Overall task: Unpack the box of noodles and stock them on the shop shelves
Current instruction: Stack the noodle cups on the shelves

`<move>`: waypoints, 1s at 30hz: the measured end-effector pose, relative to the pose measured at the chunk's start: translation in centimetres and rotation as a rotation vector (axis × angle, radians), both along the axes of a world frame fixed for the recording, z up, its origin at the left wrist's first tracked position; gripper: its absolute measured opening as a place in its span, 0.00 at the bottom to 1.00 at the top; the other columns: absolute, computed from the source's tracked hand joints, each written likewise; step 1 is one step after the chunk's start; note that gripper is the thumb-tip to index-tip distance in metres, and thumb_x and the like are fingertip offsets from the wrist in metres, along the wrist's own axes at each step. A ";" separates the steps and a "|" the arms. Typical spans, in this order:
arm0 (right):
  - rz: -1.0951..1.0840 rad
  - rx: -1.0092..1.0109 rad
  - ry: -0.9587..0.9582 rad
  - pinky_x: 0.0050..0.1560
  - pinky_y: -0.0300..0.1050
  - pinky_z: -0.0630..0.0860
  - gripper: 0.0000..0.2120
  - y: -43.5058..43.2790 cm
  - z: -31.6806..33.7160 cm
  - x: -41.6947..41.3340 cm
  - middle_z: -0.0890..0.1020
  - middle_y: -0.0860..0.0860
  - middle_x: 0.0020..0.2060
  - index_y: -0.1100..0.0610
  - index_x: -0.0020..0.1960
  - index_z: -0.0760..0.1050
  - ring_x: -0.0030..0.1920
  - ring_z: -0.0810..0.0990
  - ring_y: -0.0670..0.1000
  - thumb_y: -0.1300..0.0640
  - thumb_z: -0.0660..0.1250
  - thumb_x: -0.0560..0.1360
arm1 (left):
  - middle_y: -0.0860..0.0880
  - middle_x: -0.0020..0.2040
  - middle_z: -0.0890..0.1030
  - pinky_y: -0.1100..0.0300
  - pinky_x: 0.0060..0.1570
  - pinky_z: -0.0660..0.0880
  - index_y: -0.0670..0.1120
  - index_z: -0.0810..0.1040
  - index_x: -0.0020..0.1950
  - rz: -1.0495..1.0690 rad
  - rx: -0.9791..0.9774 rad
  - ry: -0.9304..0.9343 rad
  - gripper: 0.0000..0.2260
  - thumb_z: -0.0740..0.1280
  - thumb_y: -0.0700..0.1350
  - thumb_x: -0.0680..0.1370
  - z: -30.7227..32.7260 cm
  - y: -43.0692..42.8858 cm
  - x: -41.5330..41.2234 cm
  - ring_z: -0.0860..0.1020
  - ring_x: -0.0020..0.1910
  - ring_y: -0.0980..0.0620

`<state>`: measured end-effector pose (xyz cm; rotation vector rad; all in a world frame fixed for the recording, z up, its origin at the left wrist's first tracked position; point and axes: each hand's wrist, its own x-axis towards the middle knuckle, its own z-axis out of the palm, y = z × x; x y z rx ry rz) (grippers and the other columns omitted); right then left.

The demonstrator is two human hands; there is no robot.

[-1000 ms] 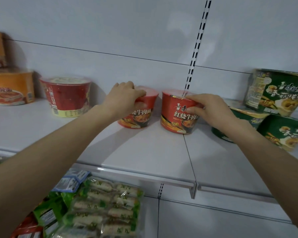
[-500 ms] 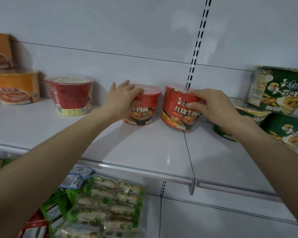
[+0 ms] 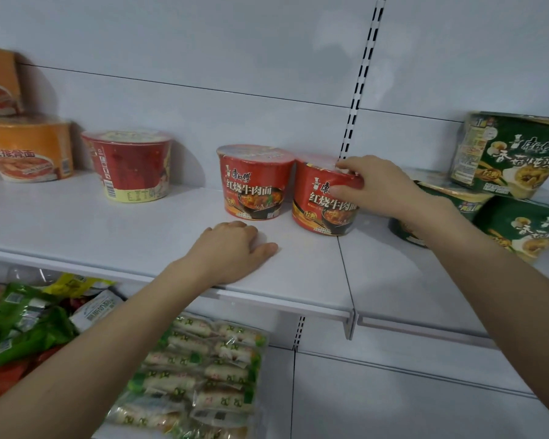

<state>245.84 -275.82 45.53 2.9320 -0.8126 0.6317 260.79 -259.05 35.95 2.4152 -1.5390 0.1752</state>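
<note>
Two red beef noodle cups stand side by side on the white shelf [image 3: 140, 229], close to its back wall. My right hand [image 3: 374, 185] grips the top right side of the right red cup [image 3: 320, 201], which touches the left red cup [image 3: 254, 185]. My left hand [image 3: 232, 248] rests on the shelf in front of the left cup, fingers loosely curled, holding nothing. The noodle box is out of view.
A taller red cup [image 3: 130, 166] and orange bowls [image 3: 26, 150] stand further left on the shelf. Green noodle bowls [image 3: 514, 153] are stacked at the right. Snack packets [image 3: 200, 375] and green bags [image 3: 26, 327] fill the shelf below. A slotted upright [image 3: 358, 77] runs behind the cups.
My left hand has let go of the left red cup and dropped back onto the shelf in front of it. My right hand keeps hold of the right cup.
</note>
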 end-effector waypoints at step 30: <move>0.043 0.057 -0.068 0.59 0.48 0.70 0.18 -0.8 -0.3 0.0 0.74 0.57 0.61 0.56 0.66 0.70 0.61 0.72 0.57 0.56 0.61 0.77 | 0.45 0.58 0.78 0.50 0.57 0.72 0.43 0.76 0.57 0.000 -0.064 0.013 0.26 0.54 0.63 0.76 0.0 -0.1 0.1 0.75 0.55 0.46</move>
